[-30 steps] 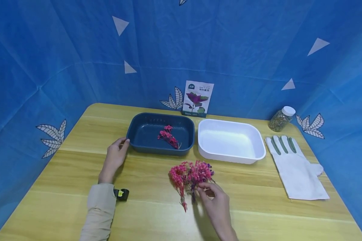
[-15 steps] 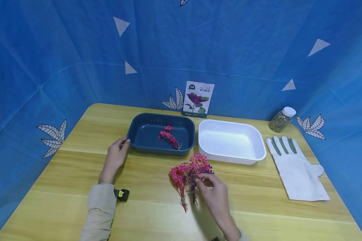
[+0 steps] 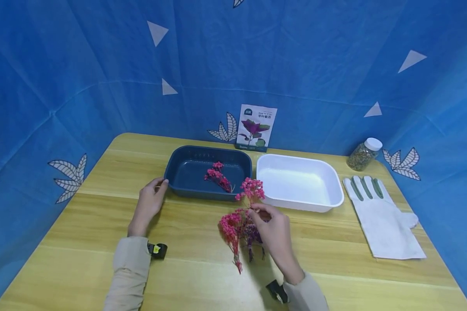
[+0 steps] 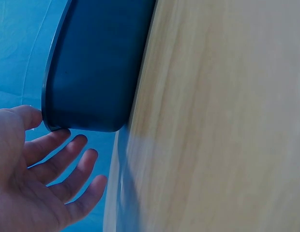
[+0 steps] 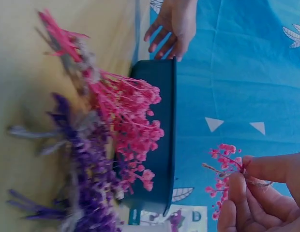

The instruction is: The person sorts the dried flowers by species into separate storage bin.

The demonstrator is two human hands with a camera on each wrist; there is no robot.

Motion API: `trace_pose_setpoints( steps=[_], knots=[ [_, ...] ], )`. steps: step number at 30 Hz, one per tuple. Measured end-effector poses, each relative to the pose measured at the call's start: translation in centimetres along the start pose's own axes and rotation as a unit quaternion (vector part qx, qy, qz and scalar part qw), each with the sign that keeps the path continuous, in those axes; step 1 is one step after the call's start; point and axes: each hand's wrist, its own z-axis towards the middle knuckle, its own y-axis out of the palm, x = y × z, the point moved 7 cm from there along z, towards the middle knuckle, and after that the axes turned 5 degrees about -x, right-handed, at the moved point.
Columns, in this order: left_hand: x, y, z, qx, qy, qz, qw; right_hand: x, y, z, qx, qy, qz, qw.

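Observation:
My right hand (image 3: 274, 226) pinches a small bunch of pink dried flowers (image 3: 251, 188) by its tied stems, raised over the table in front of the two trays. Below it lie another pink bunch (image 3: 232, 229) with string round its stems and purple dried flowers (image 5: 92, 169), partly hidden by the hand in the head view. At the dark blue tray's (image 3: 208, 195) left end, my left hand (image 3: 149, 201) pinches the rim between thumb and index finger, the other fingers spread loosely (image 4: 75, 176). One pink bunch (image 3: 218, 176) lies inside that tray.
A white tray (image 3: 299, 201) stands right of the blue one. Behind them a seed packet (image 3: 256, 127) leans on the blue cloth backdrop (image 3: 315, 65). At the right are a white-lidded jar (image 3: 362, 156) and a white and green glove (image 3: 383, 224).
My right hand has lifted the pink bunch off the flowers on the table and moved it away from me, up toward the trays. The left hand has stayed at the blue tray's rim.

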Motion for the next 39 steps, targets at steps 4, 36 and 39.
trace_pose_setpoints(
  steps=[4,36,39],
  knots=[
    [0.0,0.0,0.0,-0.001,0.0,-0.001,1.0,-0.6,0.4,1.2,-0.001,-0.01,0.0,1.0],
    [0.0,0.0,0.1,0.007,-0.005,-0.001,1.0,-3.2,7.4,9.6,-0.104,-0.035,-0.08,0.9907],
    [-0.1,0.0,0.2,0.006,-0.008,-0.001,1.0,-2.6,8.2,9.8,-0.123,-0.03,-0.089,0.988]
  ],
)
